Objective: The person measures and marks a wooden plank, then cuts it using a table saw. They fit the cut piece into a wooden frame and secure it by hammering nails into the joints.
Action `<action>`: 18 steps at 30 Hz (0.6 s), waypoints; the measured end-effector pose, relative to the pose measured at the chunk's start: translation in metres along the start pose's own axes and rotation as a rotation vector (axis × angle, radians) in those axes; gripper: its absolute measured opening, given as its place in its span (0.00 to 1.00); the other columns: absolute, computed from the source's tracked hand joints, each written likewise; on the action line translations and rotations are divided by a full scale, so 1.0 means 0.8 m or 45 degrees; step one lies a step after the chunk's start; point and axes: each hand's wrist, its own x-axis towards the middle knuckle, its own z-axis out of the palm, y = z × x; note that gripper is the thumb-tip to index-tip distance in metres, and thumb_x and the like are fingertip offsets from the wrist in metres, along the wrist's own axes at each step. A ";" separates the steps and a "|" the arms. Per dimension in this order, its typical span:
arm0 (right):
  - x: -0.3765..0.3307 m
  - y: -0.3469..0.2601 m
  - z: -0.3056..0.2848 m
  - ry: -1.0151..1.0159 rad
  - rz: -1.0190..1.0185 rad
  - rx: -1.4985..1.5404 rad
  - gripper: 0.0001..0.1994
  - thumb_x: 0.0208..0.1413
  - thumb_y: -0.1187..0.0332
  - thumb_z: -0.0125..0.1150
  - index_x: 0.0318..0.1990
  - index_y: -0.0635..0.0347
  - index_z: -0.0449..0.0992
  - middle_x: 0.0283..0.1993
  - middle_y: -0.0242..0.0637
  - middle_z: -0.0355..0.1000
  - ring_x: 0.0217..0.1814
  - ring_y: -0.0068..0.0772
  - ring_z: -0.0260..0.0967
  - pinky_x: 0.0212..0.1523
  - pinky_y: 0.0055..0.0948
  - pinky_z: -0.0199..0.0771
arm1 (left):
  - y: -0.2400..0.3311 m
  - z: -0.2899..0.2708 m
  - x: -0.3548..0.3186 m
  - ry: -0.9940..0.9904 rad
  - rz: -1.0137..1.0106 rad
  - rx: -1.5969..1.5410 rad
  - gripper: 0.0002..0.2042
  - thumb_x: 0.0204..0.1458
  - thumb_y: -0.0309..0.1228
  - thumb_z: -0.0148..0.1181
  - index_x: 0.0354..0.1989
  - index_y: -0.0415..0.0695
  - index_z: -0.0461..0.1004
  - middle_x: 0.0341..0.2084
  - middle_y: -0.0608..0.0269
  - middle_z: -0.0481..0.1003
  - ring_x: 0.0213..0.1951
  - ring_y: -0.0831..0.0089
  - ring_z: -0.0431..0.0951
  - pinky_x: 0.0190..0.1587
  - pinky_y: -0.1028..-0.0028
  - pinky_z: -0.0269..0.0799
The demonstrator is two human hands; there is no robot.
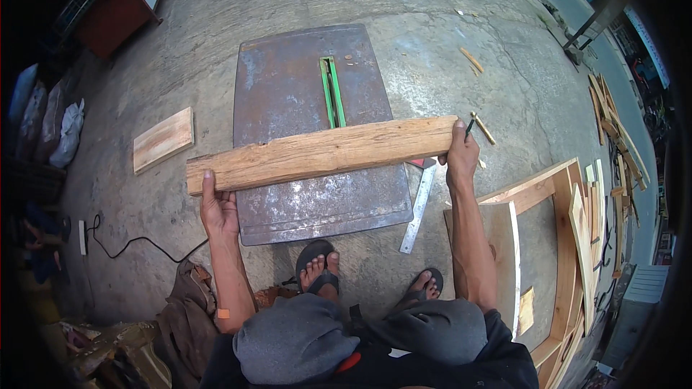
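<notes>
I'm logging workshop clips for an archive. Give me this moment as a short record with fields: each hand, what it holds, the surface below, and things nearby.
left hand: grips the left end of the wooden plank
right hand: grips the plank's right end, with a pencil between its fingers
plank: long, rough, held level across the table saw
table saw: grey metal top, green slot insert
nearby: metal ruler on the concrete floor, small board to the left, wooden frame to the right
feet: in sandals

A short wooden board lies on the concrete floor, near a black power cable. A metal ruler rests nearby, a wooden frame further off, a red cabinet beyond.
</notes>
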 end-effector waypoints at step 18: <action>0.007 -0.001 0.005 -0.007 0.024 -0.014 0.23 0.71 0.51 0.49 0.33 0.62 0.74 0.21 0.30 0.67 0.16 0.19 0.60 0.14 0.23 0.57 | 0.003 0.013 -0.001 0.020 0.010 -0.002 0.26 0.55 0.37 0.72 0.57 0.36 0.71 0.52 0.55 0.76 0.56 0.65 0.76 0.63 0.67 0.73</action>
